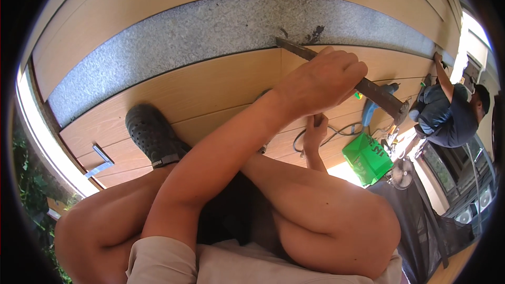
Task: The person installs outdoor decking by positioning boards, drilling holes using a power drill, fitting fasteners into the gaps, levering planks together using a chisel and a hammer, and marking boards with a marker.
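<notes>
The left hand is curled tight around a long metal bar. The bar's thin tip sits by the edge of the wooden floor, where the boards meet a long grey strip. I can't tell if the tip is hooked on that edge or just above it. The right hand is closed around a short dark stick, and most of what it holds is hidden.

The tip could slip off the floor's edge if it isn't caught well. Then it might scratch a board or rip the grey strip. If the bar gets pushed too hard, the edge of the board could chip, most of all near the seam by the tip. If the bar were hit while held like this, a bad hit could hurt the left hand's knuckles.

A blue drill and its black cord lie on the floor near the bar's thick end, before the green tub. A big swing that way could bump the drill, and a foot could catch the cord.
</notes>
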Available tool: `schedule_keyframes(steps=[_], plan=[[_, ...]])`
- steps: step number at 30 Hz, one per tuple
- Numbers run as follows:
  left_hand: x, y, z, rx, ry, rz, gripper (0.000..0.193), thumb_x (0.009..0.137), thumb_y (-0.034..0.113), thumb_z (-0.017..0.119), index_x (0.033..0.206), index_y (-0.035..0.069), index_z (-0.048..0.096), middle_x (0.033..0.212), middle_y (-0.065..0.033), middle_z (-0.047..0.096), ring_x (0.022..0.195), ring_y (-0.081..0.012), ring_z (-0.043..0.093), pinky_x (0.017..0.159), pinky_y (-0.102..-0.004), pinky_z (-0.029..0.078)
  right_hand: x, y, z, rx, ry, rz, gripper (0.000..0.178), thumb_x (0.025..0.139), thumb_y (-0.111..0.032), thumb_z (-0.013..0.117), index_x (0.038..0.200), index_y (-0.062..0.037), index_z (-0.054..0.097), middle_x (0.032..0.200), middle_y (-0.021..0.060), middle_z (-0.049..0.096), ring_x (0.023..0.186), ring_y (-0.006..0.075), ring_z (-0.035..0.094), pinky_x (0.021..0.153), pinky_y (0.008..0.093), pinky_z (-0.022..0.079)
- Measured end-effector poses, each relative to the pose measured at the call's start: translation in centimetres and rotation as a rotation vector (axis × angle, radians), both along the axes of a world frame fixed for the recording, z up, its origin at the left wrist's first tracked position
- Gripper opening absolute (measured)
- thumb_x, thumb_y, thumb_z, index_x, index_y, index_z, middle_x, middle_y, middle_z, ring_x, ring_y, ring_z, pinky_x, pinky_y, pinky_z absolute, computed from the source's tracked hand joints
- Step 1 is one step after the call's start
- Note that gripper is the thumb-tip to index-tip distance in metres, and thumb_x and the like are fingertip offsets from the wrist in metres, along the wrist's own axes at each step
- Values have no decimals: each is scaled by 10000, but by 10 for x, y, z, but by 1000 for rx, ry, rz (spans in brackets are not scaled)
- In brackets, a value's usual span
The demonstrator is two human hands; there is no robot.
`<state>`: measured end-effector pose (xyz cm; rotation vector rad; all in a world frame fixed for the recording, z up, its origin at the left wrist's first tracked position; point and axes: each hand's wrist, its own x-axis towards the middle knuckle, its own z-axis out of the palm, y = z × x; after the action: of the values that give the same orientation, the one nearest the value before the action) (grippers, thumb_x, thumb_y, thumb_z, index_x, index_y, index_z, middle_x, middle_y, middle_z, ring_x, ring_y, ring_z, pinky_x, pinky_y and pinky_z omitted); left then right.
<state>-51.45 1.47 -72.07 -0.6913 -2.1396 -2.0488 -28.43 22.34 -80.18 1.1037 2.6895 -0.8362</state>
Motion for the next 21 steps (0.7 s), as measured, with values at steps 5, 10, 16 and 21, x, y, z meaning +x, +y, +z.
schedule_keyframes(steps=[5, 10, 16, 21], plan=[[2, 0, 0, 2, 12, 3, 358, 712, 46, 771, 994, 53, 550, 931, -107, 599, 913, -334, 612, 816, -423, 495, -3, -4, 3, -15, -21, -29, 349, 914, -223, 704, 1124, 29, 585, 943, 142, 632, 844, 235, 576, 788, 357, 485], [2, 1, 0, -35, -8, -32, 364, 708, 44, 772, 995, 55, 549, 935, -106, 599, 919, -335, 613, 822, -422, 497, -2, -2, 2, -4, -52, -24, 363, 915, -232, 702, 1137, 30, 585, 962, 150, 635, 859, 242, 584, 798, 359, 486], [3, 3, -2, -14, 22, -3, 367, 701, 35, 770, 999, 53, 556, 939, -106, 600, 915, -338, 610, 800, -416, 499, 1, 2, -2, 9, -50, -22, 385, 911, -252, 709, 1146, 28, 589, 990, 172, 649, 879, 268, 603, 814, 374, 491], [-2, 0, -5, 23, -21, -89, 313, 697, 80, 781, 938, 80, 580, 891, -78, 620, 865, -304, 627, 724, -416, 509, -2, -1, -1, 25, -40, -5, 392, 909, -259, 711, 1150, 26, 592, 995, 177, 657, 890, 275, 614, 825, 378, 496]])
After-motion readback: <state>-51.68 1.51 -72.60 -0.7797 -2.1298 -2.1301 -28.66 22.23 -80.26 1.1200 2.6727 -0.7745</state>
